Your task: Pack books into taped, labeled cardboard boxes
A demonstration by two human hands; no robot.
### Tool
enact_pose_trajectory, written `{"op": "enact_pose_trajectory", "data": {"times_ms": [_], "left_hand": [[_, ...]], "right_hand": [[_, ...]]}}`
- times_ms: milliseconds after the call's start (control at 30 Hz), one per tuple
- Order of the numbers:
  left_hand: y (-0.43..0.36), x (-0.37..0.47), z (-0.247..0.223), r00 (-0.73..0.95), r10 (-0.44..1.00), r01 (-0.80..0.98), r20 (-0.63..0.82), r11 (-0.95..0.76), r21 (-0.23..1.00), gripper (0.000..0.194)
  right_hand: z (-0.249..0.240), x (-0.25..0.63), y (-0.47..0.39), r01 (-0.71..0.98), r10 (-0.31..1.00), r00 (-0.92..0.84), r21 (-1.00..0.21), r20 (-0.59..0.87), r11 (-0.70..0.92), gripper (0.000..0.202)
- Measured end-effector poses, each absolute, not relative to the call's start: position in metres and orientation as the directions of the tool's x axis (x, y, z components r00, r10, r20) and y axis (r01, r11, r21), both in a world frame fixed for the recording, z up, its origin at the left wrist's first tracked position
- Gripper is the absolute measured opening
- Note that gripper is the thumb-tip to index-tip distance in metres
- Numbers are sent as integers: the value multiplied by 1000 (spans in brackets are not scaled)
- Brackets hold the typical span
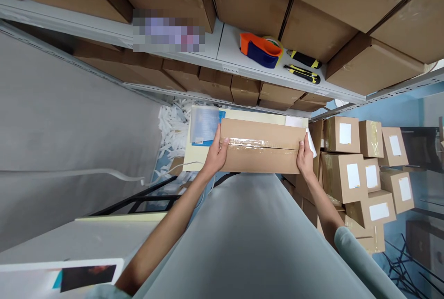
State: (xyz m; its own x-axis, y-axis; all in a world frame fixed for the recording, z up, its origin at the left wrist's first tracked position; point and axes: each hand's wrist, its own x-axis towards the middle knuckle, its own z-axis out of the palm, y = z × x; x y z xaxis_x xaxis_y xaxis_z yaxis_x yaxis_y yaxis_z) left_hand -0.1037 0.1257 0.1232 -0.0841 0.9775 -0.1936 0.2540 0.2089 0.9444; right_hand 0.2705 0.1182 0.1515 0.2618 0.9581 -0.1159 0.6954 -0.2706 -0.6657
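Note:
Between my two hands is a long cardboard box (260, 160), closed, with clear shiny tape running along its middle seam. My left hand (217, 153) grips the left end, thumb on the top face. At the opposite end my right hand (304, 156) clasps the box the same way. Beneath it is a pale yellow table (194, 162); whether the box rests on it I cannot tell. Left of the box lie a translucent plastic sleeve (205, 123) and a blue folder (203, 143). White paper (311, 144) shows beside my right hand.
Above the table, a shelf (229, 47) bears cardboard boxes (249, 3), an orange-and-blue tape dispenser (262, 50) and box cutters (303, 73). Labelled cartons (350, 176) are stacked at right. White paper scraps (171, 128) cover the floor at left, near a grey wall (69, 118).

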Motion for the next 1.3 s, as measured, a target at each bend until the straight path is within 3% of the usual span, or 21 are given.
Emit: {"op": "enact_pose_trajectory", "data": {"times_ms": [1133,1300], "left_hand": [[126,-101,122,-96,981,212,-170,187,959,98],[126,-105,116,-109,986,243,-125,149,959,97]], "right_hand": [[144,269,118,745,959,271,-612,-85,-264,95],[136,265,112,754,960,279,-622,11,-211,90]]}}
